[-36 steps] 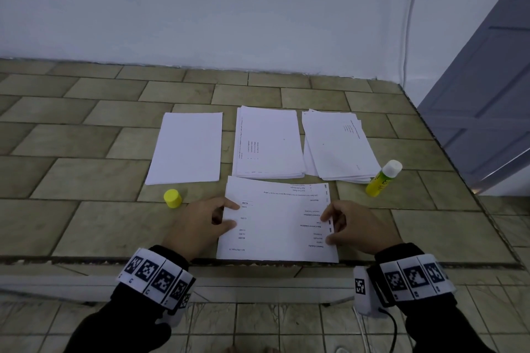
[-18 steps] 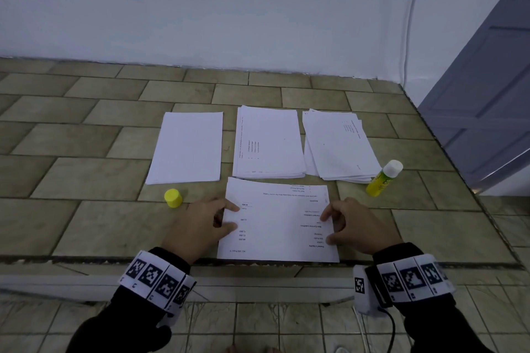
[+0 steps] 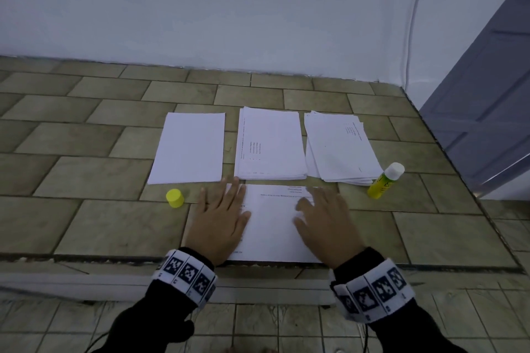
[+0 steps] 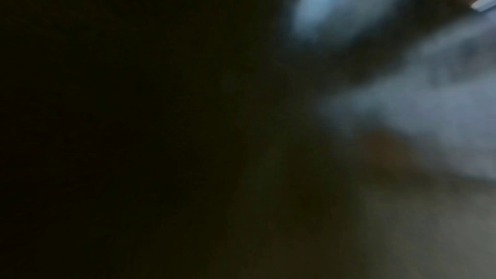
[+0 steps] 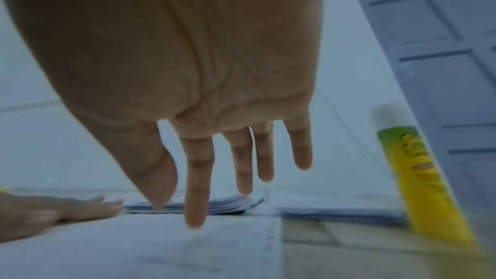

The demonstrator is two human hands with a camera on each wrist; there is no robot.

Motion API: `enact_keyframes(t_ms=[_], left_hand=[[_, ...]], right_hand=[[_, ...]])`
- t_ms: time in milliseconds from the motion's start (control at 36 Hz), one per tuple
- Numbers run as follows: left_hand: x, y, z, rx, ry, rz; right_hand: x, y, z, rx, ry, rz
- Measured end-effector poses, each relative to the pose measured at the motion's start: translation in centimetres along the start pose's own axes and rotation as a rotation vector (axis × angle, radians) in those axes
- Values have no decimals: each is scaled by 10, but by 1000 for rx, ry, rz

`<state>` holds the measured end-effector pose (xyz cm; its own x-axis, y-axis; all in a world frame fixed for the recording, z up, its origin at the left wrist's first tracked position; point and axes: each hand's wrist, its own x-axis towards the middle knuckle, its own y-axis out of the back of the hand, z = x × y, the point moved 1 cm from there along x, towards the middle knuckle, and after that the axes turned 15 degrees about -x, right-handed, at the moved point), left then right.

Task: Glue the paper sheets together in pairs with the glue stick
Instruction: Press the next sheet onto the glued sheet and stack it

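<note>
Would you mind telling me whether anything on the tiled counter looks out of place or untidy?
The glue stick stands uncapped by the right paper stack, whose sheets are fanned askew; its yellow cap sits apart, left of the left hand.

Printed sheet (image 3: 272,226) on table (image 3: 94,226) edge, under both grips: left grip (image 3: 219,223) on its left side, right grip (image 3: 324,223) on right. Beyond grips: three paper stacks (image 3: 271,146). Cap (image 3: 175,198) left of left grip; glue stick (image 3: 385,180) right of right grip.
</note>
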<state>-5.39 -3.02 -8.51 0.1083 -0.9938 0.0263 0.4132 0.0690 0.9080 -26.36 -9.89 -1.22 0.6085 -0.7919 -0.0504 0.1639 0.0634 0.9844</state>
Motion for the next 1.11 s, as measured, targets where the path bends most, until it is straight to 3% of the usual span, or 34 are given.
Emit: enact_keyframes(t_ms=[111, 250, 389, 528, 722, 889, 1000, 1111], left_hand=[[0, -3, 1, 27, -25, 36], [0, -7, -2, 99, -75, 42], [1, -7, -2, 83, -78, 69], [1, -7, 0, 73, -77, 98], [0, -7, -1, 54, -68, 110], [1, -8, 0, 46, -55, 107], [1, -9, 0, 56, -56, 107], [0, -7, 0, 81, -60, 90]], right_hand=[[7, -6, -37, 151, 140, -130], [23, -28, -67, 152, 292, -31], [30, -41, -63, 153, 309, -3], [24, -51, -32, 97, 208, -15], [2, -67, 37, 23, -62, -75], [4, -55, 27, -50, -111, 24], [12, -43, -16, 34, 53, 64], [23, -41, -55, 87, 267, -10]])
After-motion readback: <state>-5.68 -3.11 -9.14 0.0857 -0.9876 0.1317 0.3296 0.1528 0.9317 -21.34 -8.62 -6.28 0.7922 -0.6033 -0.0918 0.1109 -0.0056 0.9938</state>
